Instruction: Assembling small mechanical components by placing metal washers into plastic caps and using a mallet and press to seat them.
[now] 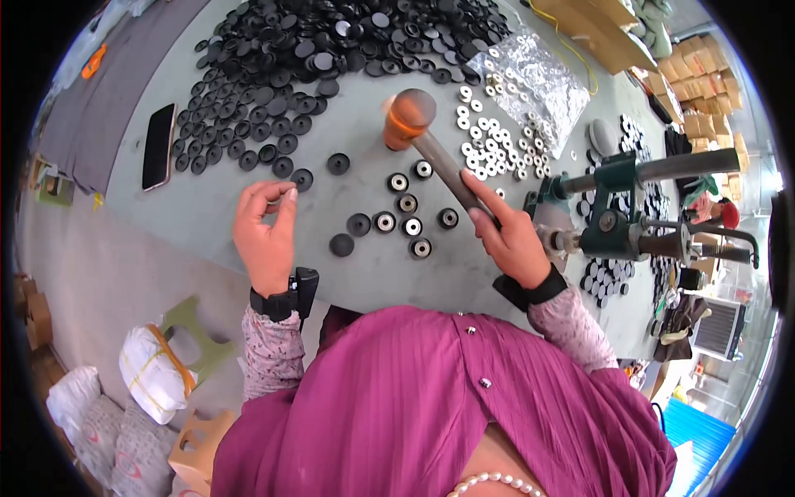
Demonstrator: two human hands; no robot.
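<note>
My right hand (515, 240) grips the grey handle of a mallet (445, 170). Its orange head, slightly blurred, is over the grey table (273, 240). Thumb and fingers of my left hand (267, 232) are pinched together beside a black round cap (302, 180); whether anything is between them is hidden. Between my hands lie several black caps with metal-ringed centres (385, 222). Two plain dark caps (341, 244) rest to their left, and another open black cap (338, 163) lies left of the mallet head.
Black caps (331, 50) are heaped at the back. White rings (497, 149) lie near a clear plastic bag (542, 83). A green hand press (613, 219) stands at right, with dark discs (606, 280) nearby. A phone (159, 147) lies at left.
</note>
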